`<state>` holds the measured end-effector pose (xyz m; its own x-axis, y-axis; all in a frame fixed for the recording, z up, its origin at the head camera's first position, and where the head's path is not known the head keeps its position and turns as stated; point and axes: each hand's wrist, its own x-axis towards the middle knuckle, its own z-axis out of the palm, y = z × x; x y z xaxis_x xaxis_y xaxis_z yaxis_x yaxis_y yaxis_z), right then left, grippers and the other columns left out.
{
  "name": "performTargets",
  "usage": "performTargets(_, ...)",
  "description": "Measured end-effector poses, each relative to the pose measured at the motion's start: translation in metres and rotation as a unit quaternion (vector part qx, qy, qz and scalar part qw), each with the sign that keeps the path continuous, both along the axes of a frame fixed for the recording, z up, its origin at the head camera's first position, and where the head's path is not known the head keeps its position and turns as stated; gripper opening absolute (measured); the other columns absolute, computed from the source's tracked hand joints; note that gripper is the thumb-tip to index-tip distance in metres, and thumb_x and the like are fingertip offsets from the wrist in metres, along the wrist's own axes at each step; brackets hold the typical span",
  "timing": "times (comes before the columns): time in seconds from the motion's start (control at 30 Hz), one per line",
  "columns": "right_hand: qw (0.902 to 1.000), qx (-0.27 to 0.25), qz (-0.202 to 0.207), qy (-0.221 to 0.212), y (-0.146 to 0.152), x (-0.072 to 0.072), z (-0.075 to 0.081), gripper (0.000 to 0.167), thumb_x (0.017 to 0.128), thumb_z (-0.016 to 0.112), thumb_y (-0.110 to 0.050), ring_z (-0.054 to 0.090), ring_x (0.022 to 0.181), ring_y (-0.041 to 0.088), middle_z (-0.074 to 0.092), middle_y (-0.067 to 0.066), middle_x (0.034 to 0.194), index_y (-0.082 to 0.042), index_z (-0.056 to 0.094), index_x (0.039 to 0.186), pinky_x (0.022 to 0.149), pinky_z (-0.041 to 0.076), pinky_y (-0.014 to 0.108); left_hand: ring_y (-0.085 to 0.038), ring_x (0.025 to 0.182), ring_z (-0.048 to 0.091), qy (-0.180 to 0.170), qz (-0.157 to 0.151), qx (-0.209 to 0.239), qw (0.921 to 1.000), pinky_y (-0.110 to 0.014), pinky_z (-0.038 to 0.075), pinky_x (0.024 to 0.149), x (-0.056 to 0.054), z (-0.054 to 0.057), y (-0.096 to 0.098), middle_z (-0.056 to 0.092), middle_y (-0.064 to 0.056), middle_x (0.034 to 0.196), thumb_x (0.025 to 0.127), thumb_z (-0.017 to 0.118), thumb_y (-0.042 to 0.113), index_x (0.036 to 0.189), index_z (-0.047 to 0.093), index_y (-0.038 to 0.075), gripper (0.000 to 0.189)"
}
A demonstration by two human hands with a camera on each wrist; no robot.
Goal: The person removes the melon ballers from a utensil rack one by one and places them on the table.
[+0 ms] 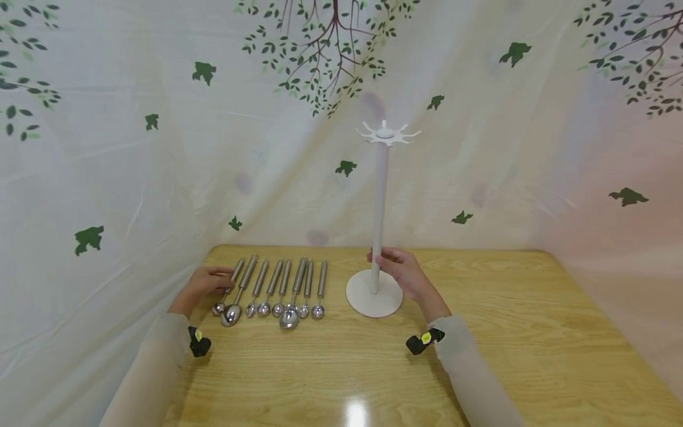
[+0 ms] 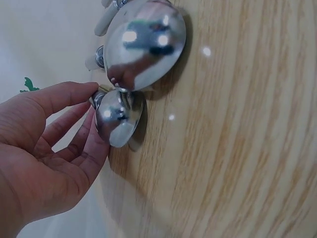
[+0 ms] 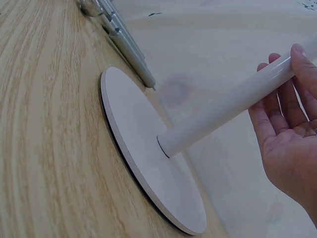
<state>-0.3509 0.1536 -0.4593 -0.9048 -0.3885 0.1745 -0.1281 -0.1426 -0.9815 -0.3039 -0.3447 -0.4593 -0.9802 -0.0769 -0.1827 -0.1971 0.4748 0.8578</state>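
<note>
At the left end of a row of metal scoops, my left hand (image 1: 210, 281) pinches the handle of a small shiny scoop (image 2: 119, 118), whose round bowl lies close to the tabletop. A larger oval-bowled scoop (image 1: 231, 315) lies right beside it. My right hand (image 1: 407, 274) grips the white pole of an upright stand (image 1: 380, 201) low down, thumb on the near side and fingers curled behind. In the right wrist view, the hand (image 3: 290, 129) holds the pole above its round base (image 3: 143, 144). Radiating hooks (image 1: 385, 135) top the stand, with nothing hanging on them.
Several more metal scoops (image 1: 290, 317) lie side by side, handles pointing to the back of the wooden table (image 1: 320, 373). A pale cloth (image 1: 299, 178) printed with leaves and birds hangs behind the table's back edge.
</note>
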Motion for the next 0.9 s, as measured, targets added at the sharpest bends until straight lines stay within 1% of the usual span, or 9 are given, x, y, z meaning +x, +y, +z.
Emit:
performTargets(0.13, 1.0000, 0.004, 0.002, 0.003, 0.0003, 0.0006, 0.0007, 0.028, 0.100, 0.067, -0.019, 0.069, 0.114, 0.010, 0.076, -0.007, 0.110, -0.008, 0.071, 0.125, 0.103, 0.055, 0.025, -0.002, 0.084, 0.066, 0.000, -0.026, -0.004, 0.9997, -0.025, 0.061, 0.080, 0.0030, 0.0013, -0.0023, 0.069, -0.026, 0.120, 0.095, 0.069, 0.004, 0.142, 0.046, -0.015, 0.056)
performTargets(0.27, 1.0000, 0.000, 0.003, 0.003, 0.0003, -0.0006, 0.0003, 0.027, 0.099, 0.068, -0.019, 0.069, 0.113, 0.010, 0.076, -0.007, 0.110, -0.010, 0.072, 0.124, 0.105, 0.054, 0.027, -0.008, 0.091, 0.068, 0.008, -0.046, -0.023, 0.9987, -0.028, 0.061, 0.086, 0.0057, 0.0026, -0.0042, 0.059, -0.035, 0.133, 0.095, 0.069, 0.006, 0.143, 0.047, -0.013, 0.056)
performTargets(0.43, 1.0000, -0.001, 0.002, -0.001, -0.0001, -0.0011, -0.0002, 0.028, 0.100, 0.067, -0.018, 0.069, 0.113, 0.010, 0.077, -0.008, 0.110, -0.008, 0.071, 0.125, 0.104, 0.054, 0.026, -0.013, 0.098, 0.068, 0.013, -0.053, -0.040, 0.9977, -0.031, 0.060, 0.089, 0.0063, 0.0008, -0.0061, 0.057, -0.036, 0.136, 0.093, 0.071, 0.008, 0.143, 0.049, -0.011, 0.057)
performTargets(0.53, 0.9999, -0.007, 0.008, 0.005, -0.0004, -0.0010, -0.0003, 0.032, 0.100, 0.066, -0.015, 0.069, 0.113, 0.010, 0.076, -0.008, 0.109, -0.001, 0.067, 0.128, 0.103, 0.054, 0.025, -0.011, 0.095, 0.066, 0.012, -0.051, -0.036, 0.9980, -0.026, 0.060, 0.085, 0.0044, -0.0024, -0.0072, 0.056, -0.036, 0.135, 0.092, 0.073, 0.007, 0.143, 0.048, -0.011, 0.059)
performTargets(0.57, 0.9999, -0.009, 0.011, 0.007, -0.0003, -0.0011, -0.0005, 0.030, 0.100, 0.066, -0.015, 0.069, 0.113, 0.010, 0.076, -0.008, 0.109, -0.002, 0.068, 0.128, 0.103, 0.054, 0.025, -0.010, 0.095, 0.066, 0.011, -0.050, -0.034, 0.9981, -0.024, 0.060, 0.084, 0.0038, -0.0033, -0.0076, 0.056, -0.036, 0.135, 0.092, 0.073, 0.007, 0.144, 0.048, -0.011, 0.060)
performTargets(0.6, 0.9998, -0.012, 0.014, 0.009, -0.0004, -0.0010, -0.0005, 0.033, 0.101, 0.065, -0.013, 0.069, 0.113, 0.010, 0.076, -0.008, 0.109, 0.002, 0.066, 0.130, 0.103, 0.054, 0.024, -0.009, 0.094, 0.065, 0.011, -0.048, -0.035, 0.9982, -0.023, 0.059, 0.082, 0.0034, -0.0040, -0.0076, 0.056, -0.036, 0.135, 0.092, 0.073, 0.007, 0.144, 0.048, -0.011, 0.061)
performTargets(0.73, 0.9995, -0.023, 0.019, 0.013, -0.0002, -0.0014, -0.0016, 0.040, 0.101, 0.064, -0.010, 0.070, 0.110, 0.010, 0.076, -0.007, 0.108, 0.011, 0.058, 0.134, 0.102, 0.055, 0.024, -0.009, 0.095, 0.064, 0.006, -0.040, -0.040, 0.9984, -0.023, 0.059, 0.081, 0.0022, -0.0051, -0.0077, 0.057, -0.034, 0.135, 0.091, 0.074, 0.008, 0.145, 0.048, -0.009, 0.062)
performTargets(0.8, 0.9993, -0.025, 0.021, 0.015, 0.0001, -0.0016, -0.0021, 0.046, 0.102, 0.062, -0.009, 0.070, 0.110, 0.010, 0.076, -0.007, 0.108, 0.018, 0.051, 0.136, 0.101, 0.055, 0.024, -0.008, 0.095, 0.064, 0.006, -0.038, -0.041, 0.9984, -0.023, 0.059, 0.081, 0.0017, -0.0055, -0.0076, 0.058, -0.034, 0.134, 0.091, 0.074, 0.008, 0.144, 0.049, -0.009, 0.062)
performTargets(0.9, 0.9992, -0.029, 0.022, 0.017, 0.0009, -0.0025, -0.0029, 0.044, 0.102, 0.062, -0.009, 0.070, 0.110, 0.010, 0.076, -0.007, 0.108, 0.017, 0.052, 0.136, 0.102, 0.055, 0.024, -0.007, 0.093, 0.063, 0.006, -0.037, -0.037, 0.9986, -0.021, 0.059, 0.080, 0.0003, -0.0062, -0.0071, 0.058, -0.033, 0.134, 0.090, 0.075, 0.008, 0.145, 0.049, -0.009, 0.063)
